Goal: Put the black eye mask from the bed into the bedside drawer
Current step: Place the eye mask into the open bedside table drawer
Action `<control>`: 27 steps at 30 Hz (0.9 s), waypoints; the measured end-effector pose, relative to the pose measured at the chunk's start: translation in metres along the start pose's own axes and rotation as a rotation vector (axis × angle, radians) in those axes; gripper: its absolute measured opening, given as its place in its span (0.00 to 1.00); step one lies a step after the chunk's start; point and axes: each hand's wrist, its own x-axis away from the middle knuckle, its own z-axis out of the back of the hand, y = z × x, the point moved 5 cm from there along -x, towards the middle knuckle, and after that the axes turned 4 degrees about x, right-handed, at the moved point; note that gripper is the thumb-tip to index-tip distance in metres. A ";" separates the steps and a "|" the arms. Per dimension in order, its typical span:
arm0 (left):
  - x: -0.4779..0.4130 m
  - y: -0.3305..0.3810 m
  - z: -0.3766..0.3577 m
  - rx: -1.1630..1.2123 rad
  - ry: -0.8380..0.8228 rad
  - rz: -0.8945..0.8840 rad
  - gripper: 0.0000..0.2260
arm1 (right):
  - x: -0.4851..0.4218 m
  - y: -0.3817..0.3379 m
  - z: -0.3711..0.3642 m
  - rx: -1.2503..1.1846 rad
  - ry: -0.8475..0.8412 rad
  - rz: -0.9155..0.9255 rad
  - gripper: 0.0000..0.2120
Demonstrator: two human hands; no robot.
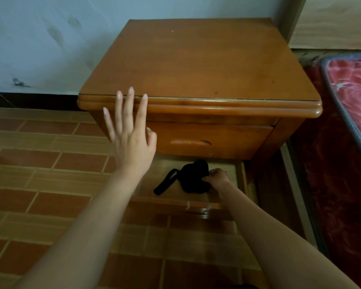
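Note:
The black eye mask [193,178] lies crumpled on the pale bottom of the pulled-out lower drawer [241,176] of the wooden bedside table [196,65], its strap trailing to the left. My right hand [217,178] reaches down into the drawer and pinches the mask's right edge. My left hand [131,132] hovers with fingers spread in front of the table's left front corner, holding nothing. The upper drawer [208,140] is pushed in.
A bed with a red patterned mattress [354,97] stands close on the right. The floor has brown and tan tiles [40,163]. A pale wall [40,38] runs behind the table.

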 end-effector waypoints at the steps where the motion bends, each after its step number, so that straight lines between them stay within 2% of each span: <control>1: 0.000 -0.001 -0.004 0.003 -0.027 0.008 0.31 | -0.001 0.000 0.000 0.005 -0.006 0.005 0.24; 6: 0.001 -0.008 -0.015 -0.025 -0.010 -0.018 0.34 | -0.002 0.000 -0.004 0.023 -0.038 0.043 0.24; 10: 0.002 -0.013 -0.019 -0.052 -0.005 -0.032 0.35 | 0.002 -0.001 -0.008 0.077 -0.102 0.122 0.22; 16: 0.002 -0.012 -0.018 -0.058 -0.062 -0.027 0.37 | 0.022 -0.013 0.001 0.203 -0.101 0.266 0.25; 18: 0.002 -0.011 -0.017 -0.050 -0.094 -0.017 0.38 | 0.039 -0.015 0.009 0.268 -0.038 0.353 0.24; 22: 0.001 -0.008 -0.012 -0.045 -0.172 0.000 0.40 | 0.084 -0.014 0.024 0.500 0.167 0.642 0.19; 25: 0.001 -0.004 -0.006 -0.040 -0.206 0.023 0.40 | 0.117 -0.002 0.027 0.694 0.233 0.837 0.18; 27: 0.002 -0.002 -0.003 -0.043 -0.230 0.029 0.40 | 0.132 0.010 0.029 0.790 0.283 0.904 0.18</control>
